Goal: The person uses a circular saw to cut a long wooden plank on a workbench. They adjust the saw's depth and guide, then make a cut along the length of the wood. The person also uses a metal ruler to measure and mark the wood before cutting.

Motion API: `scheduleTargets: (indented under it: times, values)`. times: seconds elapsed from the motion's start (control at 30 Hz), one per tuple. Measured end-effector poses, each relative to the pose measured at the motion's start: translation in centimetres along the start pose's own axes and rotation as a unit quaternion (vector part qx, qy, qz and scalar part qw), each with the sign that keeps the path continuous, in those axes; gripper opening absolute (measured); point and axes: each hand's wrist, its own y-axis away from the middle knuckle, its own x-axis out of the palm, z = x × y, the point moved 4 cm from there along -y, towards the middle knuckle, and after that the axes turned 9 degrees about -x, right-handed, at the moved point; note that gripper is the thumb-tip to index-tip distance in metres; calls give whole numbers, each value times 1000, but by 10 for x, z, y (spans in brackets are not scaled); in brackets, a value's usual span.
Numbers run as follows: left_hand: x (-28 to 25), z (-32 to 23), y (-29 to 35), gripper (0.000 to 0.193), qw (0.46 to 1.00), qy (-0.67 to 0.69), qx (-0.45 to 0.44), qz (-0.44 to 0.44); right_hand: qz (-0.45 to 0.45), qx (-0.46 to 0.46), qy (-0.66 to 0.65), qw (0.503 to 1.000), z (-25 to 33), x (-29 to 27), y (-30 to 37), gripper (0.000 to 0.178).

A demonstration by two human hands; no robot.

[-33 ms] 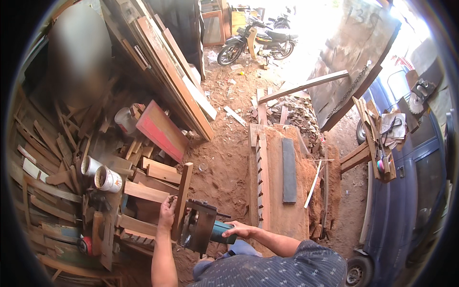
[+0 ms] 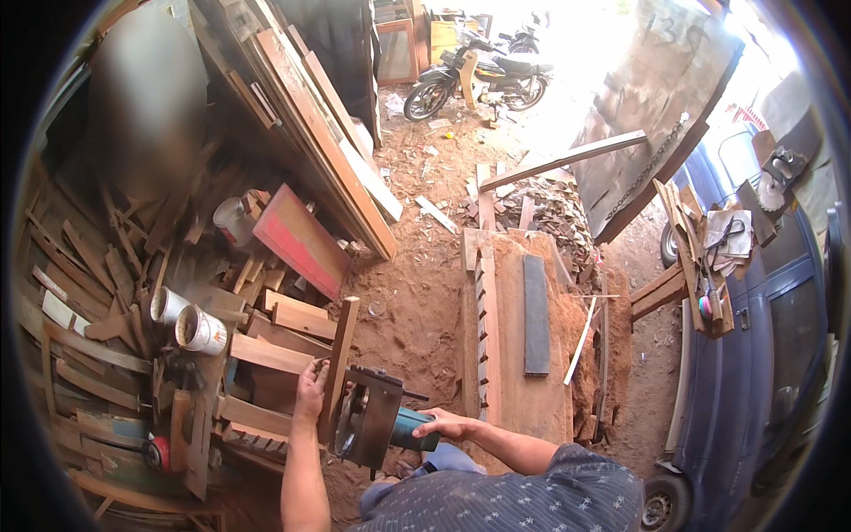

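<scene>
In the head view, the chief risk, as I judge it, lies at the power tool (image 2: pixel 379 421), a teal-bodied machine with a dark metal plate, held low in front of the person's body. The left hand (image 2: pixel 310 392) sits close to its far end, so a slip, a kick or an accidental start could bring moving parts against the fingers. The upright wooden bar (image 2: pixel 339 363) stands between that hand and the tool's plate; if it is poorly backed, a push from the tool could tip it toward the stacked boards (image 2: pixel 273 355) on the left. The tool also hangs near the person's shirt (image 2: pixel 496 496), and loose cloth could catch if the body leaned in.

The right hand (image 2: pixel 448 426) is closed around the teal body at its rear end, wrist reaching in from the right. The left hand has its fingers bent and drawn close together at the bar's left side; whether they grip the bar or merely rest against it, I cannot tell. The tool's plate lies just beside the bar's right side, contact being unclear. Well apart to the right, a long grey block (image 2: pixel 536 315) lies on the wooden counter (image 2: pixel 510 355)
</scene>
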Motion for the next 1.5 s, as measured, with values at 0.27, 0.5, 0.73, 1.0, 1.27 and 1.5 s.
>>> scheduleTargets:
  times: [0.27,0.5,0.73,1.0,1.27,1.5]
  values:
    - [-40,70,33,23,998,56,1,19,-11,89,-13,996,2,35,58,54]
    - [-14,182,70,24,996,-17,-85,-24,-78,201,-84,973,-58,63,160,70]
    - [59,257,99,23,983,46,-155,82,-110,217,-115,963,-137,64,252,81]
    - [89,290,135,21,987,-33,-150,53,-86,155,-159,971,-221,63,297,85]
    - [91,273,179,22,992,-67,-107,26,-459,127,-109,872,-315,26,377,78]
    - [108,281,166,20,993,-96,-61,16,-514,322,240,758,-463,35,482,54]
